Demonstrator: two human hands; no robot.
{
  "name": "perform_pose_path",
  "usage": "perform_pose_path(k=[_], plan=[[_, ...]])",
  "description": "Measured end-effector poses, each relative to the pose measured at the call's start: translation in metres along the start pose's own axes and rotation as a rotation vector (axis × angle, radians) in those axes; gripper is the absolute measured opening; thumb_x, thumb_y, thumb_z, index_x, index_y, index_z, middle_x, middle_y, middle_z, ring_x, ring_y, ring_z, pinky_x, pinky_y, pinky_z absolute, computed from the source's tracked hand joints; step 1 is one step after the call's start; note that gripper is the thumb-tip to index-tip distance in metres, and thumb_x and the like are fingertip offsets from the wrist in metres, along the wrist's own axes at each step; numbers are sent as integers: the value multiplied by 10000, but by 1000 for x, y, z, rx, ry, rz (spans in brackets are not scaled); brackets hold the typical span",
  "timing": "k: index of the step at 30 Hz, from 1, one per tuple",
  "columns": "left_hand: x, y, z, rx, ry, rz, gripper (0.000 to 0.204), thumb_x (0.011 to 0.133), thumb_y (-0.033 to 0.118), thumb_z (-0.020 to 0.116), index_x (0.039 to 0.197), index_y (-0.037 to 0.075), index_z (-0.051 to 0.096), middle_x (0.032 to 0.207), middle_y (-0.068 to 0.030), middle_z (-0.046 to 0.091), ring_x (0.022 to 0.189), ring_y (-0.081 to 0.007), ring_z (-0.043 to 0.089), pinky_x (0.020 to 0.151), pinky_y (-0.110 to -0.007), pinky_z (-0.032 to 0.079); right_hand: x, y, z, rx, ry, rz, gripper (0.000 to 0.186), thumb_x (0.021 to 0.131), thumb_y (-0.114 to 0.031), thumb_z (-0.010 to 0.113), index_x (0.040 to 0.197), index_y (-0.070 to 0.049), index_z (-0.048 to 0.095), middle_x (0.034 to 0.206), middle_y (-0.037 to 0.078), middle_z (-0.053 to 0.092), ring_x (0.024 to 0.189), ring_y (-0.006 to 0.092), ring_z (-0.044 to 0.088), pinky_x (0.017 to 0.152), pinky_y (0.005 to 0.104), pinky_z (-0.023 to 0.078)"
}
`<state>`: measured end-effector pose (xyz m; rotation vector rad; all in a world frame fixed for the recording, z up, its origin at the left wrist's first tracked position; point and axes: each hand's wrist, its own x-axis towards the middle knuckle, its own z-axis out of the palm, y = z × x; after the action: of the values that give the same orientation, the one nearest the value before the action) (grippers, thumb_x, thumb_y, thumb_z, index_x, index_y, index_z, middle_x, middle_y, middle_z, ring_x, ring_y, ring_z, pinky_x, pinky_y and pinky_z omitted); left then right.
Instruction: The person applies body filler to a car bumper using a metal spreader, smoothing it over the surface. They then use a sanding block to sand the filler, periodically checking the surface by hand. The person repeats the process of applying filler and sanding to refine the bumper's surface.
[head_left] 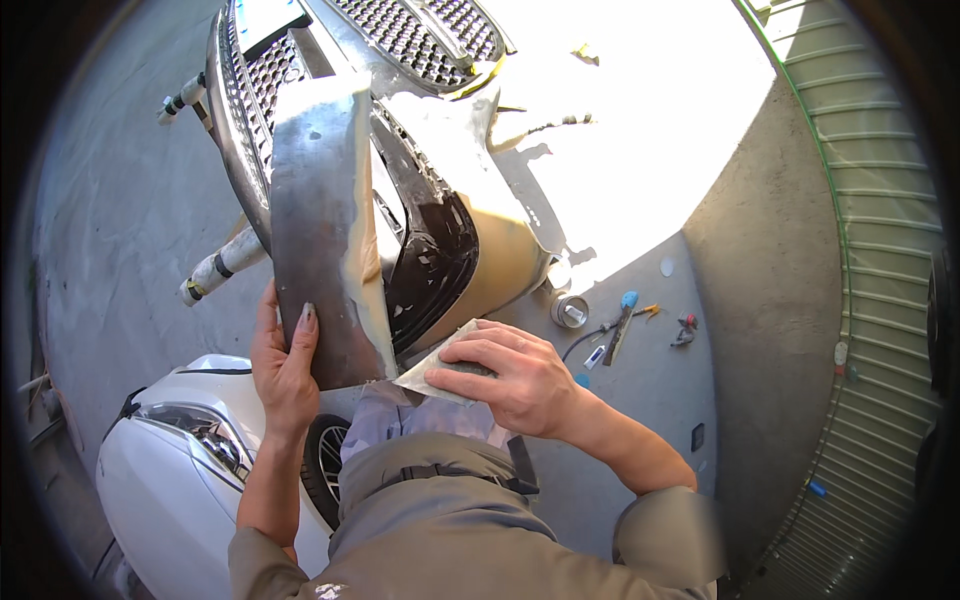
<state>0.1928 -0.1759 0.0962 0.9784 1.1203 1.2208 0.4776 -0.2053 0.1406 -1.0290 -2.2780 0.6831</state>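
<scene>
A long grey metal-coloured panel [315, 210] with a cream filler edge lies upright in view over a dark bumper. My left hand [285, 370] grips the panel's lower left edge, thumb on its face. My right hand [515, 380] holds a folded pale sanding sheet [430, 365] around what looks like a dark pad, beside the panel's lower right corner. Behind the panel, the bumper [420, 265] has black trim and a cream-coloured side, with honeycomb grilles [410, 30] at the top.
Wrapped stand arms [222, 263] jut out at the left. A white car [160, 470] is at lower left. A can [568, 311], a blue-tipped tool [622, 325], a hose and small items lie on the concrete floor [640, 420]. Ribbed metal wall or shutter [880, 280] curves along the right.
</scene>
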Motion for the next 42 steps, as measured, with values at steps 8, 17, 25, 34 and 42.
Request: perform_pose_path(k=[8,17,25,34,42], plan=[[63,-53,-79,-115,273,109,418,1126,152,560,1503,-21,508,1352,-78,685,1196,-120,637,1076,-285,479,9,144,-7,286,367,588,368,989,101,562,1328,24,681,1156,149,759,1012,200,731,889,303,567],[174,-120,-136,21,635,220,470,1128,258,575,1465,-64,513,1352,-167,656,1232,-221,656,1079,-352,524,112,266,42,-367,-150,574,181,900,-31,664,1075,-33,710,1017,182,731,868,331,719,762,406,579],[203,-145,-153,4,630,213,464,1106,245,613,1445,-63,543,1314,-154,672,1183,-228,669,1045,-352,544,132,264,96,-395,206,378,329,834,-55,613,1131,-75,753,1066,151,714,958,297,676,826,364,583],[189,-157,-170,382,597,353,548,1123,313,551,1515,-67,504,1576,-200,504,1397,-282,563,1200,-406,452,139,279,76,-425,270,256,369,827,-33,633,1178,-40,745,1088,191,720,905,381,692,785,411,578],[179,-172,-181,653,574,419,702,1113,558,453,1467,-29,604,1652,-205,411,1491,-371,469,1261,-516,365,130,261,88,-246,292,487,242,865,31,652,1083,13,755,840,131,688,724,303,670,646,416,550]])
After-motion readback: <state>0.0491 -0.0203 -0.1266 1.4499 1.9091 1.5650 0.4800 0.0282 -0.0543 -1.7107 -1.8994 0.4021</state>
